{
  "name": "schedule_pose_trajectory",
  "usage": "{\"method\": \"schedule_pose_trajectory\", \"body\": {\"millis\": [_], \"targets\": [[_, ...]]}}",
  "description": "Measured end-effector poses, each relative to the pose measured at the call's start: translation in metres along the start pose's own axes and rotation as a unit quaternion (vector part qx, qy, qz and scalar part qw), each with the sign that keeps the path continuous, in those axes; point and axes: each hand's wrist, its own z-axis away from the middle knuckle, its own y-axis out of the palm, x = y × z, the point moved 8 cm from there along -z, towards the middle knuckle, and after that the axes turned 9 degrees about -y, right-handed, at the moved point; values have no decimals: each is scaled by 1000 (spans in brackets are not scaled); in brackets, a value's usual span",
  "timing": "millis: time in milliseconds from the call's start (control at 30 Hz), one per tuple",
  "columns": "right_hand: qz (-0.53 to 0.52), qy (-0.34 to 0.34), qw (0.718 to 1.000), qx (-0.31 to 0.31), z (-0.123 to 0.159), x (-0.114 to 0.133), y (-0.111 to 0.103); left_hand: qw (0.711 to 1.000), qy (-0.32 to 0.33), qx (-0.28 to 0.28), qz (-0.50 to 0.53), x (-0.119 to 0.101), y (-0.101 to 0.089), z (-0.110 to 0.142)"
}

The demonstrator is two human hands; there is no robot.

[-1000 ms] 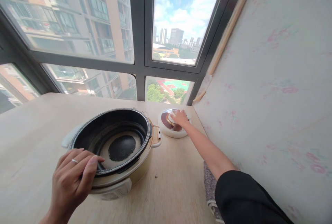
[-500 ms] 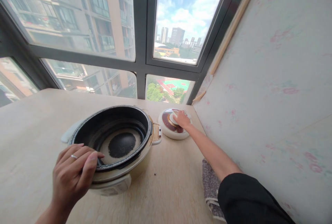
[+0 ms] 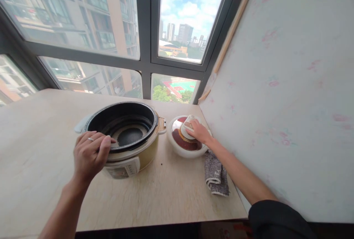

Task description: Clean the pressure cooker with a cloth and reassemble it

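Observation:
A cream electric cooker (image 3: pixel 129 154) with a black empty inner wall stands open on the pale wooden table (image 3: pixel 171 191). My left hand (image 3: pixel 91 154) rests on its near rim, fingers curled over the edge. To the right of the cooker lies a round white lid (image 3: pixel 182 149) with a dark red top. My right hand (image 3: pixel 199 132) grips the white knob in the lid's middle.
A grey folded cloth (image 3: pixel 216 174) lies on the table just in front of the lid, beside my right forearm. A pale patterned wall (image 3: pixel 276 84) closes the right side. Large windows (image 3: pixel 91 21) run along the back. The table's front edge is near me.
The view has pulled back, so cooker and lid sit farther away and the table's front edge shows. The lid seems drawn slightly nearer. Both hands keep their holds.

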Motion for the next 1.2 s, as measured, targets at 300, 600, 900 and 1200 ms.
{"method": "schedule_pose_trajectory", "body": {"millis": [300, 600, 900, 1200], "targets": [[-13, -90, 996, -15, 67, 60, 1, 998, -21, -46, -28, -24, -12, 16], [12, -157, 987, -12, 94, 99, 17, 988, -36, 25, 148, -119, -15, 56], [-12, -178, 984, 8, 109, 113, 26, 955, -34, 240, 174, -166, 69, 99], [-34, -187, 982, 9, 116, 115, 38, 905, -29, 369, 209, -174, 140, 120]]}}
